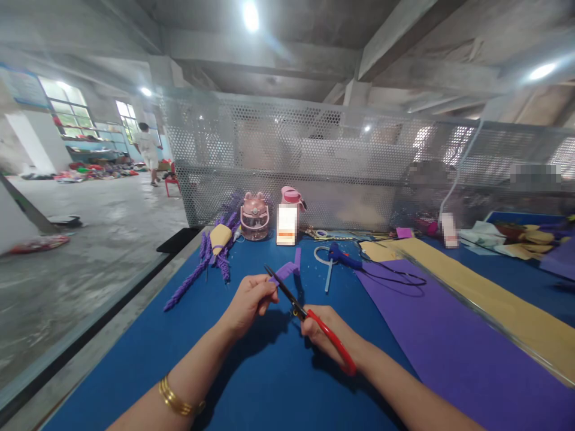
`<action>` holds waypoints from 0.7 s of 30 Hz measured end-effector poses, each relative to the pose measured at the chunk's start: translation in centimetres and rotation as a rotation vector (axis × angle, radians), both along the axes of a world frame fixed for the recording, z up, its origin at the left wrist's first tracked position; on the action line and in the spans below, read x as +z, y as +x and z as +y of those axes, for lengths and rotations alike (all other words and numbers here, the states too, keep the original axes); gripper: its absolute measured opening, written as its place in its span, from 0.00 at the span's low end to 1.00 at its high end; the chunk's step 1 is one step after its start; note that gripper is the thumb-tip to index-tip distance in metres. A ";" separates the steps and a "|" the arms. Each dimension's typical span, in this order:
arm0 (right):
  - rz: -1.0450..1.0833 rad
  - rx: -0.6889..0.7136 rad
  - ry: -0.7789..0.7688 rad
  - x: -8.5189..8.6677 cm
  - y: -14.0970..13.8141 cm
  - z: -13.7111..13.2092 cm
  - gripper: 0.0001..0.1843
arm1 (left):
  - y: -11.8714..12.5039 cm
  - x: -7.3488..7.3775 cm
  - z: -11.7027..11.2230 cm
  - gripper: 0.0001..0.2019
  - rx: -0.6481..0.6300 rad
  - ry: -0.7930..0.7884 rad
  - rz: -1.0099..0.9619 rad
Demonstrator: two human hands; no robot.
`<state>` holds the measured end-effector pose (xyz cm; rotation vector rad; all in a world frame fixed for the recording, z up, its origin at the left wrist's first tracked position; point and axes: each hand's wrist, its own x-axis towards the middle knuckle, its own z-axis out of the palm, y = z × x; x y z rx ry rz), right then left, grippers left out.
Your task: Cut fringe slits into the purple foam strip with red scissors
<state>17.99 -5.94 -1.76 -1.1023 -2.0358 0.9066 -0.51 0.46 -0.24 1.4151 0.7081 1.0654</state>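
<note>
My left hand [251, 299] is closed in a pinch on a purple foam strip [287, 269] that sticks up above the blue table [278, 371]. My right hand [321, 332] is closed round the red handles of a pair of scissors [309, 314]. The dark scissor blades point up and to the left and meet the strip right by my left fingers. A gold bangle sits on my left wrist.
Purple foam flower stems [202, 269] lie at the left. A pink bottle [254, 216], a second bottle [287, 224], a blue glue gun [344, 258] with its cord, a purple sheet [449, 335] and a tan sheet [494, 299] are about. A mesh screen [359, 161] stands behind; a person stands far left.
</note>
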 end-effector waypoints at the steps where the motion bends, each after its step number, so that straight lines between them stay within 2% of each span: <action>1: 0.004 -0.003 -0.006 0.0 0.0 0.0 0.30 | 0.0 0.0 0.0 0.12 0.000 -0.002 0.002; 12: 0.092 -0.014 -0.119 -0.6 0.0 0.1 0.31 | 0.1 0.3 0.0 0.11 -0.010 -0.021 -0.018; 21: 0.178 0.013 -0.217 -0.3 -0.1 0.0 0.36 | 0.1 0.5 -0.4 0.10 -0.083 -0.115 -0.155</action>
